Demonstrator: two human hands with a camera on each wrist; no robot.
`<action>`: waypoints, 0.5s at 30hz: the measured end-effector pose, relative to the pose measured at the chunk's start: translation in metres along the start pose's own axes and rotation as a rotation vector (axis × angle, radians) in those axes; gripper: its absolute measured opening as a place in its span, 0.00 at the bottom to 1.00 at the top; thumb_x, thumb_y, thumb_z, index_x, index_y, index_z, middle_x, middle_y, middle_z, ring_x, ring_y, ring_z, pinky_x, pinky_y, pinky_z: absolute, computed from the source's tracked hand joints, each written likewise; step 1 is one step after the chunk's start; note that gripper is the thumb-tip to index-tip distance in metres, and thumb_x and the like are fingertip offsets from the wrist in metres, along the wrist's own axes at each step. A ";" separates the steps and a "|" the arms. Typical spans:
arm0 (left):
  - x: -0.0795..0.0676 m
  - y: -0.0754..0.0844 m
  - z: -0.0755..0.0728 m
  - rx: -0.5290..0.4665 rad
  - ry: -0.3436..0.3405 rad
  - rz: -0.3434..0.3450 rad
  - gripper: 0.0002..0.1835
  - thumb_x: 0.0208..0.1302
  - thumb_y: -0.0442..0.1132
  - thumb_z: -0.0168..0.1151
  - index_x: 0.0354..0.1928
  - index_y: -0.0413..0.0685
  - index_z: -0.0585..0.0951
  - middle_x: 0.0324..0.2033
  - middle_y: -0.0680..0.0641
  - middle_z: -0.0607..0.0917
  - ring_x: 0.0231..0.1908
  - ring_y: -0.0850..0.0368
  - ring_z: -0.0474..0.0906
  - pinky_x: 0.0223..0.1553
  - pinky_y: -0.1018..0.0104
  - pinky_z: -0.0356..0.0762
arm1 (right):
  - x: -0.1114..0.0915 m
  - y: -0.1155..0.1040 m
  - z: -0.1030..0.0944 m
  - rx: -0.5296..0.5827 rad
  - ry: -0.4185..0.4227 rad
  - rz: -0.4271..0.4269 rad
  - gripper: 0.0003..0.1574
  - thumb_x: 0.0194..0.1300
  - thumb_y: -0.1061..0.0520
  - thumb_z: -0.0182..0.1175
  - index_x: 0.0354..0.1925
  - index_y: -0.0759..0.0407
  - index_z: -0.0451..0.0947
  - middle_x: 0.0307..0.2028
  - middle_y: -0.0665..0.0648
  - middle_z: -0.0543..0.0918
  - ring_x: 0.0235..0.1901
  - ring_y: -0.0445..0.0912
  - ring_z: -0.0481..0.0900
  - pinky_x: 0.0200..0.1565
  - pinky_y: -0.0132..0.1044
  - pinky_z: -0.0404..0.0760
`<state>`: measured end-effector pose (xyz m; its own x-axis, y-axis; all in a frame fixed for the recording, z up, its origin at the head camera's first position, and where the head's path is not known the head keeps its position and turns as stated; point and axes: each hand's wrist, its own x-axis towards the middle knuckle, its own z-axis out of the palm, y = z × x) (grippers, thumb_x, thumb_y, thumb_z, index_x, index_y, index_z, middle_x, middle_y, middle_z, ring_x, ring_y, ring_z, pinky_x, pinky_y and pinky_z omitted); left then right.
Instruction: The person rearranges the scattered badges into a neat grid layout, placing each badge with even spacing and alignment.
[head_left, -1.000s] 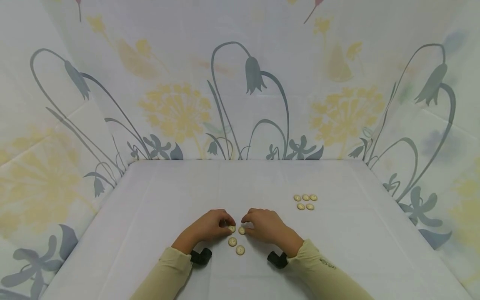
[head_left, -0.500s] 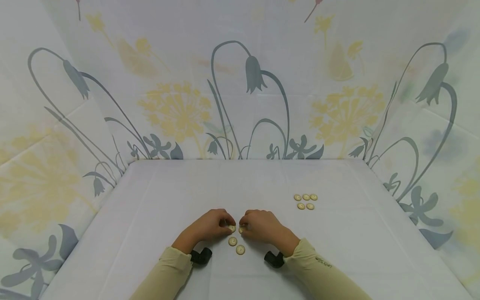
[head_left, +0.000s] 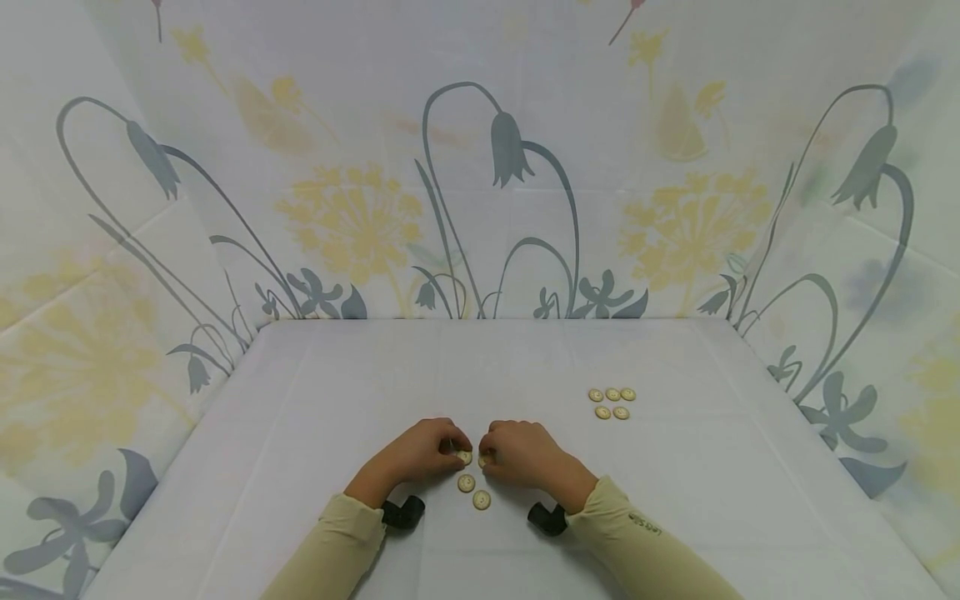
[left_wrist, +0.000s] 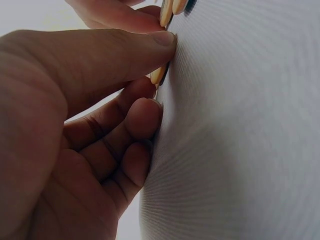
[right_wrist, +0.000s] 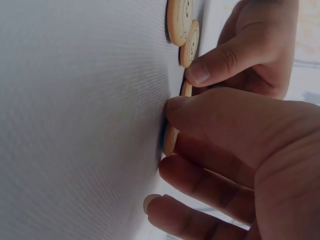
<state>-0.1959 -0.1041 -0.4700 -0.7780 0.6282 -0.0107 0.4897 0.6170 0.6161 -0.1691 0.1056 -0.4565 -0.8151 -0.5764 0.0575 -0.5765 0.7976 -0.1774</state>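
Observation:
My left hand [head_left: 422,450] pinches the edges of a round wooden disc [head_left: 465,457] on the white tabletop, thumb at the near side and fingers at the far side. Just to its right, my right hand [head_left: 525,454] pinches a second disc [right_wrist: 170,141], mostly hidden behind its fingers in the head view. Two more pale discs lie nearer the body, one [head_left: 467,483] below the hands and another [head_left: 482,500] slightly right of it. In the right wrist view, the discs have line drawings on top and dark undersides.
Several matching discs [head_left: 612,394] lie in two short rows at the right, beyond the right hand. A white cloth covers the table [head_left: 337,375]. Flower-printed curtains [head_left: 480,250] rise at the back and both sides. Black devices [head_left: 403,512] sit at both wrists.
My right hand has moved slightly left, and its thumb and fingers have closed round the disc beside it. The left hand keeps its pinch in place.

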 end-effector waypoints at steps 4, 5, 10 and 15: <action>0.000 0.000 0.001 0.003 0.000 0.003 0.09 0.59 0.40 0.69 0.42 0.52 0.86 0.34 0.58 0.81 0.34 0.64 0.73 0.38 0.69 0.73 | -0.001 0.001 0.001 -0.005 0.006 0.003 0.05 0.56 0.51 0.66 0.34 0.46 0.85 0.26 0.43 0.75 0.22 0.37 0.67 0.23 0.33 0.67; 0.000 0.000 0.001 0.004 -0.001 0.001 0.09 0.59 0.40 0.69 0.42 0.52 0.86 0.35 0.58 0.81 0.34 0.64 0.73 0.38 0.69 0.73 | -0.002 0.002 0.001 -0.007 0.007 0.004 0.06 0.56 0.51 0.66 0.34 0.45 0.86 0.26 0.43 0.75 0.22 0.37 0.67 0.24 0.33 0.67; 0.000 0.000 0.001 0.008 -0.006 -0.015 0.09 0.60 0.41 0.68 0.42 0.53 0.86 0.35 0.59 0.81 0.34 0.65 0.73 0.39 0.68 0.73 | -0.005 0.005 0.000 -0.011 0.009 0.019 0.07 0.57 0.51 0.65 0.36 0.45 0.86 0.28 0.42 0.77 0.23 0.37 0.69 0.25 0.33 0.69; 0.001 -0.001 0.001 0.016 -0.002 -0.007 0.08 0.60 0.41 0.68 0.42 0.53 0.86 0.34 0.59 0.81 0.34 0.65 0.73 0.38 0.68 0.73 | -0.009 0.010 -0.002 -0.004 0.008 0.036 0.06 0.56 0.52 0.65 0.35 0.46 0.86 0.29 0.43 0.77 0.24 0.37 0.71 0.26 0.33 0.69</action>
<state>-0.1967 -0.1038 -0.4713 -0.7806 0.6249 -0.0161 0.4909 0.6287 0.6031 -0.1680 0.1193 -0.4569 -0.8359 -0.5457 0.0592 -0.5469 0.8185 -0.1760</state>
